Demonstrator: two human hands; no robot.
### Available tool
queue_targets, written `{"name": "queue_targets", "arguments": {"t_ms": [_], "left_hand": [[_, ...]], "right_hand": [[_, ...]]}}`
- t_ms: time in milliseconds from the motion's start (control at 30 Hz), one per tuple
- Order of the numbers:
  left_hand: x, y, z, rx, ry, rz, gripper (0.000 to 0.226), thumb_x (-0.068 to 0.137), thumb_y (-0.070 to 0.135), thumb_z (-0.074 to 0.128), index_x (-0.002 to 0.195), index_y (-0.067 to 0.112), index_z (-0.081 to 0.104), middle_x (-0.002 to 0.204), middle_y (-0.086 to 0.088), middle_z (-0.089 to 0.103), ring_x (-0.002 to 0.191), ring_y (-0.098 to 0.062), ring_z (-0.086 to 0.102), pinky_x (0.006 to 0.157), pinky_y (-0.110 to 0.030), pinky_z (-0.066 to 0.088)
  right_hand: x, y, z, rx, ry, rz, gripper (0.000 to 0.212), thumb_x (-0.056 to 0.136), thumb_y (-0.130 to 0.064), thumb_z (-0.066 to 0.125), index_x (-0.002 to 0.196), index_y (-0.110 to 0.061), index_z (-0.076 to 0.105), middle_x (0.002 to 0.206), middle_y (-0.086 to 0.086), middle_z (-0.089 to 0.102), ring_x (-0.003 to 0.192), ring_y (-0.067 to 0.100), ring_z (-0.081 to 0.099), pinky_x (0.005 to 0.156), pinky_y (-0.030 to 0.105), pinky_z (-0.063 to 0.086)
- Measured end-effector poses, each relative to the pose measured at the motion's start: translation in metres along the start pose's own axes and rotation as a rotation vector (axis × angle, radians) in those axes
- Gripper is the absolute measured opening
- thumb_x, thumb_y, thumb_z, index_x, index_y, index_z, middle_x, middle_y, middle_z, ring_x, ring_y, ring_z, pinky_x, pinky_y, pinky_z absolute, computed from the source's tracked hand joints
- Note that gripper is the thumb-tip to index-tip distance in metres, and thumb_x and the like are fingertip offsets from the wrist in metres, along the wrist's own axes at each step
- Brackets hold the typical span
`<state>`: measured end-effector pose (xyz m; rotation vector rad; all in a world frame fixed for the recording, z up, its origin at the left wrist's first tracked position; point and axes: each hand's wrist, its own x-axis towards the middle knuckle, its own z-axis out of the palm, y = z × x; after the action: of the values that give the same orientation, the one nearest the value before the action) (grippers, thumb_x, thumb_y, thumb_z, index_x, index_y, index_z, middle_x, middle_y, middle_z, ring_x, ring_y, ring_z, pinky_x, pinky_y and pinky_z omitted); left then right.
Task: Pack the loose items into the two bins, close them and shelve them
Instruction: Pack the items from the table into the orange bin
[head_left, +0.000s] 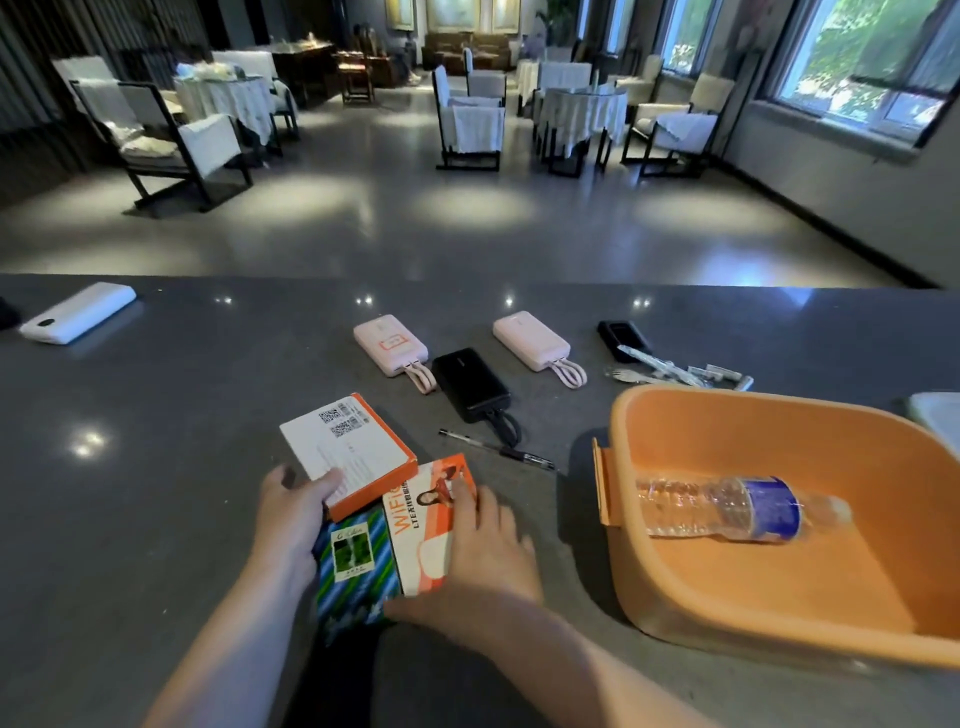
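Boxes: left hand (293, 512) grips orange-edged box (349, 451), right hand (485, 540) grips WiFi box (428, 525).

Dim room, window daylight, ceiling-light glare on counter (182, 415), edges warped.

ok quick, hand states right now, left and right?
Left hand: grips the white and orange box, thumb on top.
Right hand: holds the WiFi box, fingers lying over its right side.
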<state>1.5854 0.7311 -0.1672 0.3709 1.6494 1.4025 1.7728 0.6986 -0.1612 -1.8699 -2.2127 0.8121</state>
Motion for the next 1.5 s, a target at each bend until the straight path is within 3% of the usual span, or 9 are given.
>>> {"name": "queue_targets", "arguments": {"t_ms": [233,367,633,733,800,867,1067,1200,1500], "left_hand": [[-0.033,0.01,-0.016,-0.093,0.06,0.161,0.072,0.085,0.002,0.063,0.145,0.014,0.025,0.109,-0.004,0.06,0.082,-0.012,0.061,0.074,-0.031,0.046],[-0.061,0.032,-0.013,-0.169,0.048,0.263,0.057,0.086,0.004,0.062,0.137,0.014,0.039,0.111,-0.009,0.067,0.092,-0.017,0.067,0.086,-0.037,0.05],[-0.12,0.073,0.058,-0.227,-0.185,0.381,0.041,0.088,0.009,0.06,0.125,0.023,0.051,0.106,-0.003,0.071,0.092,-0.02,0.07,0.077,-0.042,0.057],[-0.14,0.06,0.102,-0.209,-0.268,0.375,0.042,0.089,0.004,0.058,0.127,0.019,0.05,0.11,-0.005,0.068,0.095,-0.019,0.069,0.082,-0.039,0.055],[-0.148,0.046,0.125,-0.211,-0.343,0.34,0.043,0.088,0.002,0.058,0.127,0.017,0.05,0.111,-0.005,0.069,0.097,-0.019,0.068,0.082,-0.037,0.054],[-0.152,0.034,0.143,-0.197,-0.393,0.318,0.043,0.088,0.002,0.058,0.128,0.017,0.05,0.109,-0.004,0.07,0.095,-0.018,0.069,0.076,-0.033,0.056],[-0.149,0.022,0.167,-0.144,-0.422,0.352,0.041,0.087,0.01,0.062,0.124,0.024,0.052,0.104,0.005,0.072,0.095,-0.011,0.069,0.062,-0.02,0.056],[-0.145,0.019,0.169,-0.11,-0.426,0.371,0.041,0.086,0.012,0.064,0.124,0.025,0.053,0.105,0.004,0.072,0.096,-0.012,0.069,0.063,-0.02,0.056],[-0.143,0.016,0.166,-0.116,-0.455,0.406,0.044,0.086,0.011,0.062,0.125,0.027,0.052,0.11,0.003,0.07,0.101,-0.014,0.067,0.077,-0.031,0.053]], "right_hand": [[-0.01,0.006,-0.02,-0.006,0.082,-0.037,0.12,0.053,-0.057,0.078,0.146,-0.027,0.009,0.141,-0.002,0.031,0.127,0.022,0.028,0.105,0.041,0.031],[-0.035,-0.007,-0.052,0.079,0.116,-0.131,0.116,0.053,-0.058,0.076,0.145,-0.031,0.01,0.139,-0.007,0.032,0.126,0.017,0.029,0.105,0.038,0.033],[-0.094,0.041,-0.17,0.102,0.236,-0.309,0.111,0.047,-0.06,0.067,0.14,-0.048,0.009,0.134,-0.027,0.027,0.121,-0.002,0.026,0.095,0.025,0.03],[-0.108,0.105,-0.22,0.162,0.131,-0.276,0.106,0.051,-0.044,0.077,0.142,-0.048,0.022,0.136,-0.029,0.037,0.127,-0.008,0.033,0.104,0.023,0.036],[-0.114,0.149,-0.241,0.277,-0.045,-0.279,0.105,0.056,-0.015,0.083,0.143,-0.041,0.031,0.137,-0.021,0.045,0.129,-0.001,0.041,0.104,0.021,0.039],[-0.115,0.184,-0.251,0.318,-0.183,-0.248,0.097,0.059,-0.007,0.078,0.142,-0.036,0.036,0.136,-0.014,0.049,0.126,0.005,0.046,0.103,0.025,0.041],[-0.093,0.223,-0.246,0.298,-0.444,-0.164,0.073,0.071,-0.01,0.074,0.133,-0.039,0.049,0.131,-0.017,0.049,0.118,0.003,0.053,0.098,0.027,0.047],[-0.07,0.219,-0.233,0.059,-0.493,-0.255,0.07,0.072,-0.02,0.078,0.131,-0.044,0.051,0.137,-0.027,0.041,0.126,-0.005,0.039,0.109,0.028,0.034],[-0.042,0.219,-0.202,-0.281,-0.335,-0.392,0.084,0.067,-0.041,0.079,0.14,-0.04,0.038,0.148,-0.016,0.026,0.135,0.005,0.023,0.112,0.033,0.027]]}}
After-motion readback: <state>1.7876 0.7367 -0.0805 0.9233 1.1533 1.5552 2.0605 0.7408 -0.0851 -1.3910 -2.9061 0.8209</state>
